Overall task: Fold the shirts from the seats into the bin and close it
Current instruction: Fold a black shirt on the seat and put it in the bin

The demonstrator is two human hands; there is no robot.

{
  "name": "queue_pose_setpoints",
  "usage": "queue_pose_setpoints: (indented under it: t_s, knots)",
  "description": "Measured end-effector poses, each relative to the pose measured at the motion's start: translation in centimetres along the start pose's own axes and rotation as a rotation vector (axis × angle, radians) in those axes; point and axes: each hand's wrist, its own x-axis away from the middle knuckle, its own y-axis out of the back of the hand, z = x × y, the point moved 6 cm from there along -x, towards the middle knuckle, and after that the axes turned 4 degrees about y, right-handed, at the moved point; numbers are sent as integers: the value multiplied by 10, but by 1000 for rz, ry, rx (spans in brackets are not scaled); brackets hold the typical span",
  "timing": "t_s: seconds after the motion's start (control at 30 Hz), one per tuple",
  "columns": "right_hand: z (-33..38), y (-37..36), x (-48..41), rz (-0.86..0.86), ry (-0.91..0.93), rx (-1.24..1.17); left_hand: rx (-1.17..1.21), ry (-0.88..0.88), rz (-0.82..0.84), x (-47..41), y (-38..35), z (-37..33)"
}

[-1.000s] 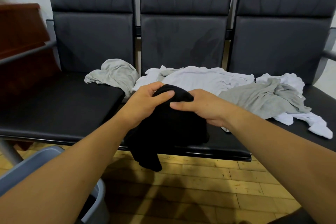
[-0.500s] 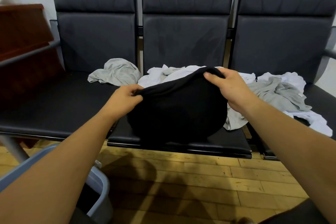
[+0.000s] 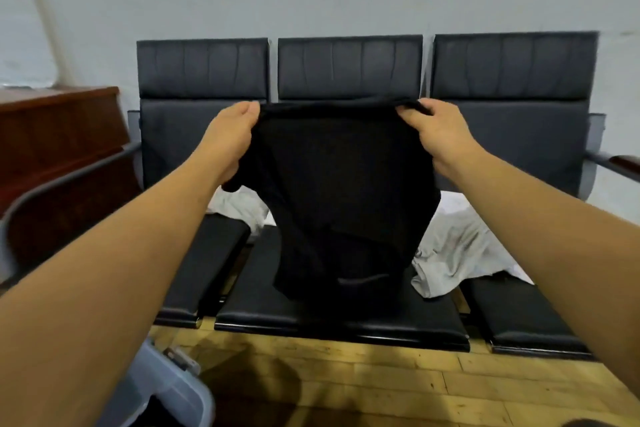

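The left hand and right hand each pinch a top corner of the black shirt. It hangs stretched flat (lower part creased) above the middle seat.

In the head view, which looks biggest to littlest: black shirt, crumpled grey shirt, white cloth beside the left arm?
1. Black fabric shirt, though it hangs nearest the camera.
2. Crumpled grey fabric shirt on the black seats.
3. White cloth, partly hidden.

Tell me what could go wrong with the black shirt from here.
1. The left hand and right hand pinch the black shirt only at its top edge, so a corner could slip free.
2. Its hem hangs low over the middle seat, close to the grey shirt, and might drag that.
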Motion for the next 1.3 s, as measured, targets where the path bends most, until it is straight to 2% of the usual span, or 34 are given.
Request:
queue_pose_setpoints:
  t_s: [0.03, 0.13, 0.2, 0.27, 0.3, 0.43, 0.73, 0.77, 0.8, 0.9, 0.93, 1.0, 1.07, 1.13, 1.2, 1.3]
  knots:
    - [18, 5, -8, -30, 24, -40, -47, -59, 59, 0, 0, -23]
    - [51, 24, -26, -96, 39, -59, -466, -228, 200, 3, 1, -68]
    - [54, 36, -30, -110, 4, 18, -659, -264, 144, -1, 11, -75]
    - [48, 46, -30, -90, -46, 104, -795, -228, 88, -5, 23, -69]
    - [44, 49, -28, -67, -75, 133, -801, -181, 84, -5, 29, -63]
    - [23, 50, -19, 69, -150, 251, -541, 15, 184, 6, 31, -37]
    - [26, 13, 6, 516, -99, 871, -374, -5, 287, 22, -10, -58]
    - [30, 3, 12, 560, -76, 876, -361, -11, 305, 24, -13, -60]
    - [34, -12, 21, 608, -58, 787, -351, -23, 335, 26, -19, -62]
    - [43, -69, 54, 745, -111, 269, -353, -56, 445, 35, -46, -68]
    - [43, -85, 62, 786, -118, 193, -367, -67, 457, 37, -53, -69]
    - [43, -100, 64, 764, -112, 180, -325, -57, 458, 41, -60, -66]
    - [42, -96, 58, 679, -132, 188, -159, 32, 482, 43, -57, -48]
    - [43, -92, 56, 662, -159, 104, -55, 125, 621, 53, -60, -22]
    - [44, -89, 53, 619, -180, -28, -82, 194, 762, 67, -72, 7]
    - [43, -78, 42, 499, -185, -113, -50, 240, 801, 83, -81, 33]
